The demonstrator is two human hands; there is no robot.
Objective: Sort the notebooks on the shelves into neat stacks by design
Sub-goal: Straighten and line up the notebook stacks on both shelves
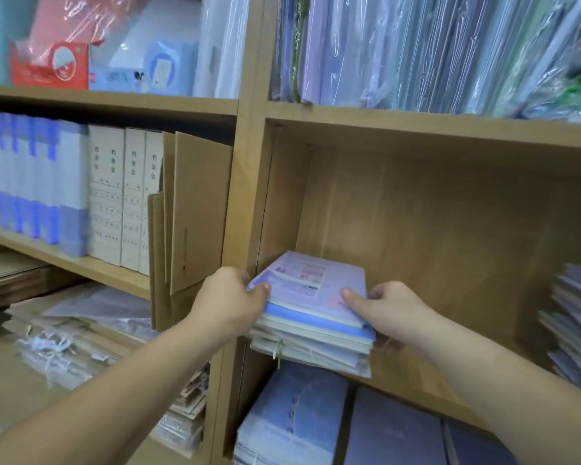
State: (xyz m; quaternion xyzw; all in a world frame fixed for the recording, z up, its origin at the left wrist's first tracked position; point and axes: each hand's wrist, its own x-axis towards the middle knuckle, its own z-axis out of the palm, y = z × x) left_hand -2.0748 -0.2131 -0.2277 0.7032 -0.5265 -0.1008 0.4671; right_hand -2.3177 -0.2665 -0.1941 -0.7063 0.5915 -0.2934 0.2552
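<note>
A low stack of thin notebooks (311,325), topped by a pale lilac cover printed with small coloured panels, is held at the left front corner of a light wooden shelf compartment (450,209), close against the upright divider. The stack is gripped from both sides. The left hand (230,298) is curled round the stack's near left corner, with the thumb laid on the lilac cover and the other fingers hidden behind the edge. The right hand (388,312) is set against the right side, its thumb pressed flat on the top cover and its remaining fingers tucked under or beside the lower notebooks, where their exact placing cannot be told. A blue-edged notebook is seen just under the top one, and pale cream edges below it; the front of the stack slightly overhangs the shelf edge. A second, uneven pile of grey and lilac notebooks (574,327) is seen at the right edge of the same compartment, well apart from the held stack. On the shelf below, dark blue-covered notebooks (299,414) are laid flat. In the compartment to the left, white file boxes with printed spines (125,196) and flattened brown cardboard (195,209) are stood upright.
</note>
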